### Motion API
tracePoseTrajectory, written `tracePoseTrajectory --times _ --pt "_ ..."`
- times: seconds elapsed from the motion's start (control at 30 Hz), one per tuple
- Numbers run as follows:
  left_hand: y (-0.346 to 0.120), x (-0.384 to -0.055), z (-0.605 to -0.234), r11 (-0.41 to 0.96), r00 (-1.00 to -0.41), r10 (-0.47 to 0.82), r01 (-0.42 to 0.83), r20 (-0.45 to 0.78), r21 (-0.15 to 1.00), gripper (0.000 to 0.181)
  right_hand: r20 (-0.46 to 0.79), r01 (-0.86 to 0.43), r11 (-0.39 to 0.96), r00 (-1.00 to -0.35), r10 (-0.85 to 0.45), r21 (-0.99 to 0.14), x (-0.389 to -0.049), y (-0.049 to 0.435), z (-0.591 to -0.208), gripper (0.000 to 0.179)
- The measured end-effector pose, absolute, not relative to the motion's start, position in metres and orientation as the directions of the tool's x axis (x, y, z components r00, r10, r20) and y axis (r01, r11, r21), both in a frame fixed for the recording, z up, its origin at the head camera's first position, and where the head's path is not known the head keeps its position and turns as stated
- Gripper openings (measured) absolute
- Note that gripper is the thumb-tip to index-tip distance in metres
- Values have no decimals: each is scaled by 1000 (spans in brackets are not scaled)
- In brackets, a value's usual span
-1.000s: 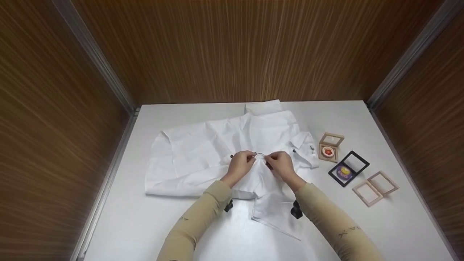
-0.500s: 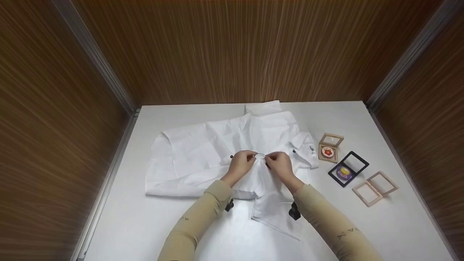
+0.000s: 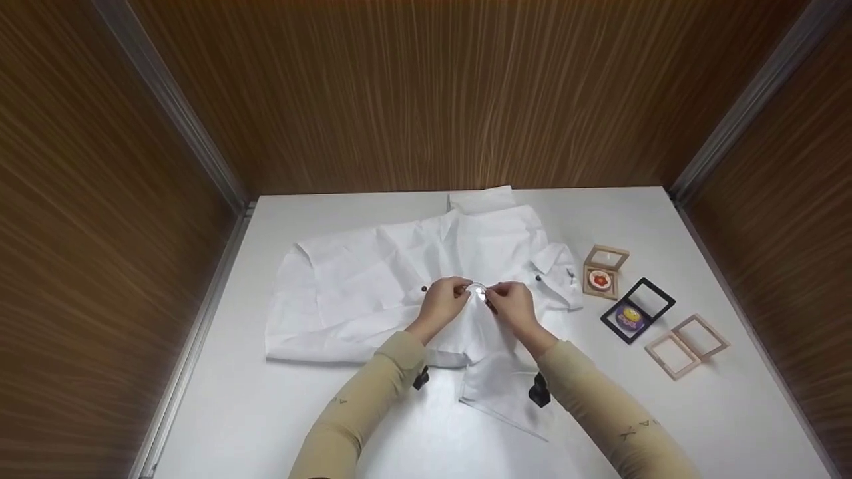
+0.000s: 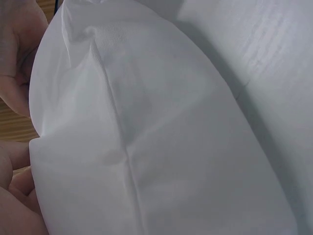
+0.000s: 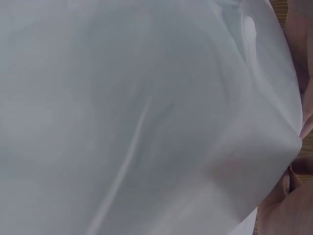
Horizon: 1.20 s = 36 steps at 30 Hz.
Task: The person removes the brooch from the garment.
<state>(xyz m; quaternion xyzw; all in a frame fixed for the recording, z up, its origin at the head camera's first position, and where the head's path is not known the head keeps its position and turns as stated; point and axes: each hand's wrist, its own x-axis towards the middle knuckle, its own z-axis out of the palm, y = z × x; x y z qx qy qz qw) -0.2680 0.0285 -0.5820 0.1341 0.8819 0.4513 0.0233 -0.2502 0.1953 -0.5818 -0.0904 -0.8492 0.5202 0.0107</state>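
A white shirt [image 3: 353,273] lies spread and creased across the white table, with part of its cloth raised at the middle. There my left hand [image 3: 442,306] and right hand [image 3: 514,307] face each other, fingertips close together. Between them shows a small round disc [image 3: 476,289] with a shiny, pale rim, and both hands pinch at its sides along with the cloth. In the left wrist view the shirt cloth [image 4: 166,132] bulges in front of the fingers and hides most of them. The right wrist view has cloth [image 5: 146,122] over most of it too, fingertips at its edge.
On the right stand three lidded cases, all open: a tan case [image 3: 602,271] with a red-flower round badge, a black case [image 3: 638,310] with a purple and yellow badge, and a pink case [image 3: 687,346]. A wood-grain panel [image 3: 426,93] rises behind the table.
Both hands stay nearly in place at the raised cloth. The disc between them now shows a brighter glint, as if slightly tilted. The cases and shirt have not visibly moved.
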Motion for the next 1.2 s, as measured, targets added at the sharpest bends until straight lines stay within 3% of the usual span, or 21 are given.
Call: tracePoseTrajectory --times 0.33,0.87,1.2 --pt "30 -270 -582 560 -964 264 168 18 811 24 -138 161 321 -986 94 -933 -253 202 -578 22" --pt "31 -271 -584 601 -968 250 177 26 779 18 -135 161 418 -987 93 -894 -256 194 -580 20" --pt "33 -269 -585 623 -971 235 186 45 760 17 -193 212 361 -977 90 -908 -254 195 -583 20"
